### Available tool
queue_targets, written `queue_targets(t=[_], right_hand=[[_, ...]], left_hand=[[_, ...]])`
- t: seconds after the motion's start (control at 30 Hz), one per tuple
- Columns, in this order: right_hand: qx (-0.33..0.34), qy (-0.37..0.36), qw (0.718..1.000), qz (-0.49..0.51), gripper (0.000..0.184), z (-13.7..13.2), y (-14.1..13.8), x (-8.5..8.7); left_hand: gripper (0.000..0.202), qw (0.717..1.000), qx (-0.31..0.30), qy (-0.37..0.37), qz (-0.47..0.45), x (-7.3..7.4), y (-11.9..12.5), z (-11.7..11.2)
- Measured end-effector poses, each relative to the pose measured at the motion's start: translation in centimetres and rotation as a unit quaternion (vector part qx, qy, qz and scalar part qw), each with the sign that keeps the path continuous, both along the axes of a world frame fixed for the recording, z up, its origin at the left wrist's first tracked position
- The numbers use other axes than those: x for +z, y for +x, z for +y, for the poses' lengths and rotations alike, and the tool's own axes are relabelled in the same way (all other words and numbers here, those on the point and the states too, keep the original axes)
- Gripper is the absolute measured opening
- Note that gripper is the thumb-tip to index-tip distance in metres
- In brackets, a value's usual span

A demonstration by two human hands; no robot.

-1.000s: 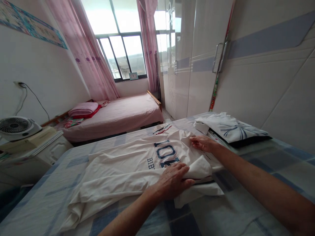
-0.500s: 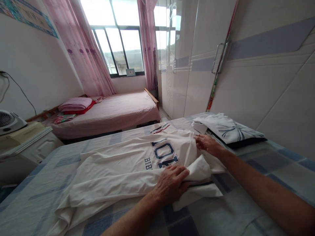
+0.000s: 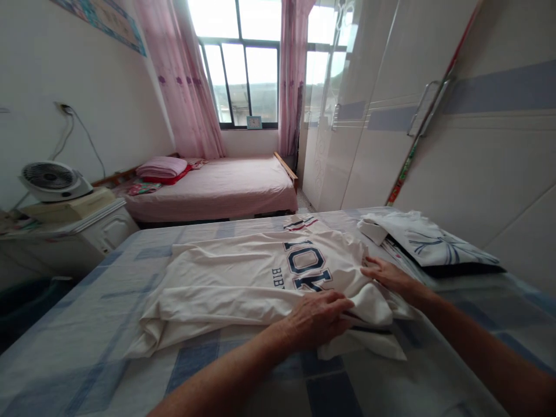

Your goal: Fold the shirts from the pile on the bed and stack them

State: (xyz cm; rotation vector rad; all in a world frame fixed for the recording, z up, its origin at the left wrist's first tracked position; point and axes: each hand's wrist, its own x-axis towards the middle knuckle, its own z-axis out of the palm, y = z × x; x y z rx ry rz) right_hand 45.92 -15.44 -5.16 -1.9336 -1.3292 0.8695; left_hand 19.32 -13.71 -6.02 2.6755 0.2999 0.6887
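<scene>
A cream T-shirt (image 3: 243, 272) with dark blue letters lies spread on the blue-checked bed (image 3: 87, 359) before me. My left hand (image 3: 319, 315) lies flat on the shirt's folded near edge, fingers stretched out and pressing the cloth. My right hand (image 3: 386, 273) rests open on the shirt's right side, just past the folded sleeve. A stack of folded clothes (image 3: 428, 243) sits to the right of my right hand, white with blue lines on top.
A white and grey wardrobe (image 3: 434, 145) runs along the right wall. A second bed with pink sheets (image 3: 226, 188) stands under the window. At the left a fan (image 3: 50, 179) rests on a white cabinet (image 3: 73, 231).
My right hand has slid nearer along the shirt's right side, toward the folded sleeve. My left hand stays on the near fold. My head has turned, shifting the view.
</scene>
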Motion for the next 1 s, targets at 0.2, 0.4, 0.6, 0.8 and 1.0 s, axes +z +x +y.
queue_targets(t=[0.2,0.4,0.6,0.8,1.0], right_hand=[[-0.015,0.038,0.947,-0.319,0.045,-2.6,1.1,0.5],[0.16,0.076,0.958,-0.226,0.047,-7.1,-0.1,0.2],[0.246,0.15,0.915,-0.284,0.041,-7.8,-2.9,-2.5],[0.109,0.162,0.947,-0.255,0.03,-6.7,-4.5,-1.3],[-0.007,0.205,0.956,-0.208,0.04,-7.2,-4.1,1.3]], left_hand=[[0.04,0.988,0.108,0.053,0.092,2.3,-10.3,1.1],[0.045,0.914,0.372,0.028,0.158,1.7,-26.5,2.0],[0.053,0.871,0.478,-0.026,0.11,0.1,-31.5,2.4],[0.034,0.858,0.502,0.009,0.105,-0.4,-29.7,4.1],[0.025,0.865,0.493,0.078,-0.056,2.9,-28.8,3.1]])
